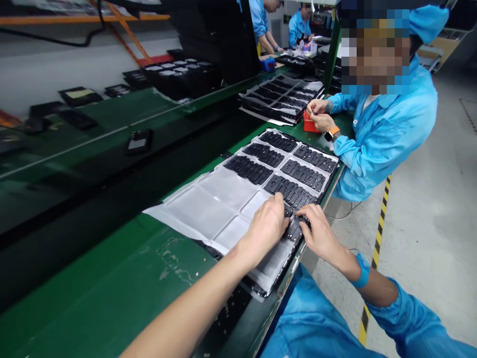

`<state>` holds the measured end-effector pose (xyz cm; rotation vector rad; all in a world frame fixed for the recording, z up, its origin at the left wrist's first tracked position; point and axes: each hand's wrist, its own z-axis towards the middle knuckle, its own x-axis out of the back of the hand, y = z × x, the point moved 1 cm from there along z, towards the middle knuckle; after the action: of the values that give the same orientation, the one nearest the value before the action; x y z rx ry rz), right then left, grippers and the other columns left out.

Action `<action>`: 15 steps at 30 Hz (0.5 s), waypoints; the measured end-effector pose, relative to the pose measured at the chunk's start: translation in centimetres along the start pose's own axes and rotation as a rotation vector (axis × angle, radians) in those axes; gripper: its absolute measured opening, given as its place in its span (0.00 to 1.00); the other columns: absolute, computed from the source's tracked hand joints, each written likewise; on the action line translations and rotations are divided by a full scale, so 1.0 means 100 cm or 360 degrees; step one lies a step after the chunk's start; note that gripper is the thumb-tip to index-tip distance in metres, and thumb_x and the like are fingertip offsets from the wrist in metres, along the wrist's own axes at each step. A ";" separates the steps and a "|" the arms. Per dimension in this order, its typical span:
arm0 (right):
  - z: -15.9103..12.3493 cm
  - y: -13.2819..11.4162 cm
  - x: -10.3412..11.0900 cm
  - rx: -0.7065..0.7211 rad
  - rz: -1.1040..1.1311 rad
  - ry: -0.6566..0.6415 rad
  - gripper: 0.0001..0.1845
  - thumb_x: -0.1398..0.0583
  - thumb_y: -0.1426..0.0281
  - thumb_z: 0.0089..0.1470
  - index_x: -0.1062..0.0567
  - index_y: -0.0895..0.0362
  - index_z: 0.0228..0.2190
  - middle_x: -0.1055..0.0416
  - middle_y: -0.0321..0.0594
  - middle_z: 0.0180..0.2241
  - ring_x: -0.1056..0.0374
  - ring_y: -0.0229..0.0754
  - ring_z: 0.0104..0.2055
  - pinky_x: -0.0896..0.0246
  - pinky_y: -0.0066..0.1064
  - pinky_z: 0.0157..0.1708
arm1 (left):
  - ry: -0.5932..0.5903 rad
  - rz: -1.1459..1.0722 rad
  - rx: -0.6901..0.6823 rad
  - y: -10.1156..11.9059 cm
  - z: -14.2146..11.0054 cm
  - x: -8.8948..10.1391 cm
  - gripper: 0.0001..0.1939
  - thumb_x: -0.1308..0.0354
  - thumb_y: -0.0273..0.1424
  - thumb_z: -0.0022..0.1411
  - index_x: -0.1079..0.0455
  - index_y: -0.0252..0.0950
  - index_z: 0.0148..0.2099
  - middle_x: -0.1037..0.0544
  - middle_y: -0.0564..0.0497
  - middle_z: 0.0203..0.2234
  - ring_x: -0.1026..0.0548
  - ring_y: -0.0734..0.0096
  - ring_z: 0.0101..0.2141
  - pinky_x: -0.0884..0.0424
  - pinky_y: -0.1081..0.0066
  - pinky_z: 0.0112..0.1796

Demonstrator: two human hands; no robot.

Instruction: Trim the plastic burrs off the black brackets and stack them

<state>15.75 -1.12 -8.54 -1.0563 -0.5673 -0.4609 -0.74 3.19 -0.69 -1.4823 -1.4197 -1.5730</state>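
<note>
A black tray [261, 286] lined with translucent white sheet lies on the green bench, divided into compartments. Rows of small flat black parts [294, 191] fill its far compartments. Over a nearer right-hand compartment, my left hand [266, 226] bends down with curled fingers on one of the black parts. Just right of it, at the tray's edge, my right hand [318, 228] has thumb and fingers closed around a black part in the same row. The fingertips partly hide these parts. Bare white liner [212, 199] shows in the near left compartments.
Beyond the tray lies a stack of similar trays [281, 97]. A co-worker in blue [387, 129] sits at the right, hands above a red box [311, 123]. A dark recess [112, 184] runs along the left, with a black device [138, 142] beside it.
</note>
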 end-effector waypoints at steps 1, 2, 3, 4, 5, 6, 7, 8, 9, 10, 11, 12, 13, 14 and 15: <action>0.001 0.000 0.000 0.0002 0.0000 -0.0002 0.15 0.44 0.82 0.62 0.29 0.53 0.47 0.29 0.47 0.46 0.33 0.55 0.50 0.34 0.50 0.52 | -0.0001 -0.0006 -0.0003 -0.003 0.000 0.001 0.16 0.36 0.22 0.64 0.38 0.35 0.49 0.21 0.39 0.46 0.19 0.50 0.48 0.26 0.61 0.45; 0.002 0.000 0.001 0.0004 -0.0001 -0.0004 0.15 0.44 0.82 0.62 0.29 0.53 0.47 0.29 0.47 0.46 0.33 0.55 0.50 0.34 0.50 0.52 | -0.0002 -0.0011 -0.0006 -0.005 0.001 0.001 0.16 0.35 0.22 0.64 0.37 0.35 0.48 0.21 0.39 0.46 0.19 0.51 0.48 0.26 0.61 0.45; 0.003 -0.001 0.001 0.0008 -0.0002 -0.0008 0.15 0.44 0.82 0.63 0.28 0.53 0.46 0.29 0.47 0.46 0.33 0.55 0.50 0.34 0.51 0.52 | -0.0004 -0.0016 -0.0008 -0.007 0.001 0.002 0.15 0.35 0.22 0.64 0.37 0.36 0.48 0.21 0.40 0.46 0.19 0.51 0.48 0.26 0.62 0.45; 0.005 -0.001 0.001 0.0013 -0.0002 -0.0012 0.15 0.44 0.82 0.63 0.28 0.53 0.46 0.29 0.47 0.46 0.33 0.55 0.50 0.34 0.51 0.52 | -0.0007 -0.0021 -0.0009 -0.008 0.001 0.003 0.15 0.35 0.22 0.64 0.37 0.36 0.48 0.20 0.40 0.46 0.19 0.52 0.48 0.26 0.62 0.45; 0.007 -0.001 0.001 0.0024 -0.0003 -0.0016 0.14 0.44 0.82 0.63 0.28 0.53 0.45 0.29 0.47 0.46 0.34 0.55 0.50 0.33 0.51 0.52 | -0.0010 -0.0026 -0.0007 -0.009 0.001 0.004 0.14 0.35 0.23 0.64 0.36 0.36 0.48 0.20 0.40 0.45 0.19 0.52 0.47 0.26 0.62 0.45; 0.009 -0.001 0.001 0.0040 -0.0002 -0.0023 0.14 0.44 0.82 0.63 0.27 0.53 0.45 0.29 0.48 0.46 0.34 0.55 0.50 0.33 0.51 0.52 | -0.0015 -0.0031 -0.0002 -0.009 0.001 0.005 0.14 0.35 0.24 0.65 0.36 0.35 0.48 0.20 0.41 0.45 0.19 0.52 0.47 0.26 0.63 0.44; 0.011 -0.001 0.000 0.0059 0.0001 -0.0029 0.14 0.44 0.82 0.63 0.26 0.53 0.44 0.28 0.48 0.46 0.34 0.55 0.50 0.33 0.51 0.52 | -0.0020 -0.0034 0.0006 -0.009 0.001 0.006 0.13 0.35 0.24 0.65 0.36 0.35 0.48 0.20 0.40 0.45 0.19 0.52 0.46 0.26 0.63 0.44; 0.013 -0.001 0.000 0.0079 0.0004 -0.0036 0.14 0.44 0.82 0.64 0.26 0.53 0.44 0.27 0.48 0.46 0.34 0.55 0.50 0.34 0.51 0.52 | -0.0023 -0.0036 0.0015 -0.009 0.001 0.007 0.13 0.35 0.25 0.66 0.36 0.35 0.48 0.19 0.40 0.44 0.19 0.52 0.46 0.26 0.62 0.43; 0.015 -0.001 -0.001 0.0098 0.0010 -0.0043 0.14 0.44 0.82 0.64 0.25 0.53 0.43 0.26 0.48 0.46 0.34 0.55 0.50 0.34 0.52 0.52 | -0.0027 -0.0037 0.0024 -0.010 0.001 0.008 0.13 0.35 0.25 0.66 0.35 0.35 0.48 0.19 0.40 0.44 0.18 0.51 0.45 0.26 0.62 0.43; 0.016 -0.001 -0.002 0.0112 0.0017 -0.0050 0.14 0.44 0.83 0.64 0.25 0.53 0.43 0.26 0.48 0.47 0.33 0.55 0.51 0.34 0.52 0.53 | -0.0030 -0.0035 0.0032 -0.010 0.001 0.008 0.13 0.35 0.25 0.66 0.35 0.34 0.48 0.19 0.40 0.43 0.18 0.51 0.45 0.26 0.62 0.42; 0.017 0.000 -0.002 0.0123 0.0026 -0.0056 0.15 0.44 0.83 0.64 0.24 0.53 0.44 0.25 0.48 0.47 0.33 0.55 0.51 0.34 0.52 0.54 | -0.0032 -0.0032 0.0037 -0.010 0.001 0.008 0.13 0.35 0.25 0.65 0.35 0.34 0.49 0.18 0.39 0.43 0.18 0.50 0.45 0.26 0.61 0.42; 0.019 0.000 -0.003 0.0131 0.0035 -0.0060 0.16 0.44 0.83 0.64 0.24 0.53 0.44 0.24 0.47 0.48 0.33 0.55 0.52 0.34 0.52 0.54 | -0.0036 -0.0029 0.0039 -0.010 0.000 0.007 0.13 0.35 0.25 0.65 0.34 0.33 0.49 0.18 0.39 0.43 0.18 0.49 0.45 0.26 0.61 0.42; 0.020 0.001 -0.004 0.0137 0.0046 -0.0063 0.16 0.44 0.84 0.63 0.24 0.53 0.45 0.24 0.47 0.48 0.33 0.55 0.52 0.34 0.52 0.55 | -0.0038 -0.0025 0.0038 -0.011 0.000 0.006 0.14 0.35 0.24 0.65 0.34 0.33 0.49 0.18 0.38 0.43 0.18 0.49 0.45 0.26 0.61 0.42; 0.021 0.001 -0.004 0.0142 0.0059 -0.0065 0.17 0.44 0.84 0.63 0.24 0.53 0.45 0.23 0.46 0.49 0.33 0.54 0.52 0.34 0.52 0.55 | -0.0039 -0.0022 0.0035 -0.011 -0.001 0.005 0.14 0.35 0.23 0.65 0.34 0.32 0.49 0.18 0.38 0.43 0.18 0.48 0.46 0.26 0.61 0.43; 0.022 0.002 -0.005 0.0143 0.0072 -0.0066 0.17 0.44 0.84 0.63 0.24 0.53 0.45 0.23 0.46 0.49 0.33 0.54 0.52 0.34 0.51 0.54 | -0.0037 -0.0019 0.0030 -0.012 -0.001 0.003 0.14 0.36 0.23 0.65 0.34 0.32 0.50 0.18 0.37 0.44 0.18 0.48 0.46 0.26 0.61 0.44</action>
<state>15.02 0.96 -8.19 -0.9927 -0.5942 -0.3716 -1.90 3.52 -0.75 -1.4886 -1.4552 -1.5499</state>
